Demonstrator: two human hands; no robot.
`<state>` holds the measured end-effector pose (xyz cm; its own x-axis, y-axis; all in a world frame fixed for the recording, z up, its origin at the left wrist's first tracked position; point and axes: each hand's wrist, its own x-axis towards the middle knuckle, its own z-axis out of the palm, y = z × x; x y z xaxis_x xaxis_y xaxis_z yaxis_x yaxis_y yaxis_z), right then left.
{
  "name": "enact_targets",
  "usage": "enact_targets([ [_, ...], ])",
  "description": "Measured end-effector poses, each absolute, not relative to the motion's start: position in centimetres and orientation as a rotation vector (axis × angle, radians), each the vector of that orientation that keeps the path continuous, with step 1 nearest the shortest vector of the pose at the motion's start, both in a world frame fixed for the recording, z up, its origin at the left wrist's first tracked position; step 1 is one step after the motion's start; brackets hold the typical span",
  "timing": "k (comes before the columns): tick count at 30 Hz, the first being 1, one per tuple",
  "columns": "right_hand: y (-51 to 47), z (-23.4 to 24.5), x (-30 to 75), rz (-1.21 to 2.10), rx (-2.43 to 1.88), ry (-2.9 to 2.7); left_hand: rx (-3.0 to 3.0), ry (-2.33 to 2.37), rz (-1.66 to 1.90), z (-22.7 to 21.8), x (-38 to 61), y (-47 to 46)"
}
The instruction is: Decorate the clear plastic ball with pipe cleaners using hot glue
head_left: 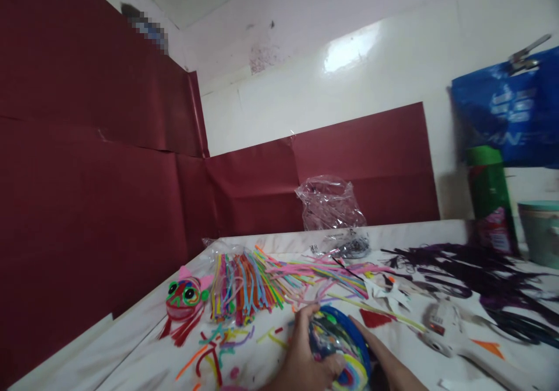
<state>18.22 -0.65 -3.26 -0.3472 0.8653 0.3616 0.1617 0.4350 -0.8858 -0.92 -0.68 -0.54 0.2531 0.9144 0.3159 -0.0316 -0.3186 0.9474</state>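
My left hand [301, 353] is wrapped around the left side of a round craft piece [338, 327], its thumb across the front. The piece has a thick blue rim, a multicoloured painted-looking surface and a rainbow coil at the lower right. My right hand [384, 353] lies along the right side of the rim, with its fingertips mostly hidden. Left of my hands are scattered pipe cleaner scraps [213, 350]. Behind them lies a bundle of coloured pipe cleaners [244, 289]. A whitish glue gun [448, 327] is to the right.
At the left sits a finished-looking red face ornament [186, 301] with green-ringed eyes and tassels. Dark purple strands [463, 263] and black-handled scissors [519, 324] lie right. Farther back are a clear plastic bag [329, 202], a green container [489, 199] and a pale cup [539, 231].
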Motion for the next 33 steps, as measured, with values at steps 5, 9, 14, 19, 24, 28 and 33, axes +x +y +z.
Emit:
enact_targets([
  [5, -0.6, -3.1, 18.3, 0.973, -0.914, -1.810, 1.533, 0.770, 1.216, 0.3, -0.6, -1.0],
  [9, -0.1, -3.8, 18.3, 0.970, -0.857, -1.821, 1.519, 0.757, 1.234, 0.2, -0.6, -0.9],
  [14, -0.2, -3.9, 18.1, 1.028, -0.831, -1.816, 1.505, 0.783, 1.239, 0.0, -0.6, -1.0],
  [19, -1.2, -2.7, 17.9, 1.042, -0.848, -1.802, 1.481, 0.820, 1.263, 0.2, -0.5, -1.4],
  [24, -1.7, -2.0, 18.1, 1.013, -0.877, -1.803, 1.481, 0.880, 1.232, 0.6, -0.3, -1.7],
  [28, -1.8, -1.9, 18.3, 1.013, -0.832, -1.790, 1.510, 0.932, 1.197, 1.0, -0.2, -1.6],
  [33, -1.9, -1.4, 18.5, 1.032, -0.858, -1.791, 1.566, 0.988, 1.190, 0.8, -0.1, -1.1],
])
